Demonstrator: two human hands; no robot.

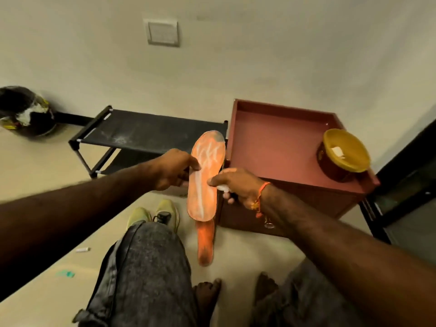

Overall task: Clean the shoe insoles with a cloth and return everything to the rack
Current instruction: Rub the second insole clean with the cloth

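I hold an orange insole (pixel 205 175) upright in front of me. My left hand (pixel 173 169) pinches its left edge near the middle. My right hand (pixel 236 185) grips a small white cloth (pixel 223 188) and touches the insole's right edge with the thumb. A second orange insole (pixel 205 244) lies on the floor just below the first. A pair of yellow-green shoes (pixel 153 214) stands on the floor past my left knee. The black shoe rack (pixel 146 135) stands against the wall behind the insole.
A red-brown cabinet (pixel 283 147) stands right of the rack, with a yellow-lidded round tub (pixel 344 153) on top. A dark helmet (pixel 23 112) sits at the far left. My knees and bare feet fill the foreground. A small white item (pixel 82 249) lies on the floor.
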